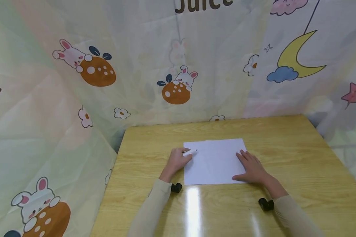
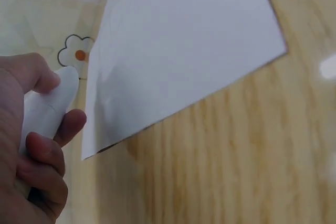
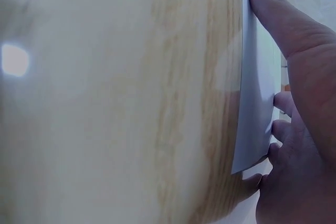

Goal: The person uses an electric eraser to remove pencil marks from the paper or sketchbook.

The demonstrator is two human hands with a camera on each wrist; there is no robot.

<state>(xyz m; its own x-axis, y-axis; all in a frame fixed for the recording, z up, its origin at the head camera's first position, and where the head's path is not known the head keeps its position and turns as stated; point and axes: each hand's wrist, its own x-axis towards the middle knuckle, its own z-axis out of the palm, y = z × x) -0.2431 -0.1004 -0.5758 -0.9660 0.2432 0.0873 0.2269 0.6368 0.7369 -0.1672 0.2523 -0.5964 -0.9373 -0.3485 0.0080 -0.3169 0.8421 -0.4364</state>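
A blank white sheet of paper [image 1: 213,163] lies on the wooden table. At its left edge my left hand [image 1: 176,160] grips a white marker [image 1: 191,152], whose small dark tip points right over the paper. The left wrist view shows fingers curled round the white marker [image 2: 50,109] beside the sheet [image 2: 184,40]. My right hand [image 1: 251,168] rests on the sheet's right edge, fingers spread and thumb at the lower right. In the right wrist view, the right hand [image 3: 299,135] lies along the edge of the paper [image 3: 255,103]; some fingertips are hidden.
The wooden table [image 1: 148,144] extends around the paper, with light reflecting near its front. A printed cloth [image 1: 142,65] with rabbits, flowers and a moon hangs behind and at the sides. Small black devices [image 1: 176,188] sit at both wrists.
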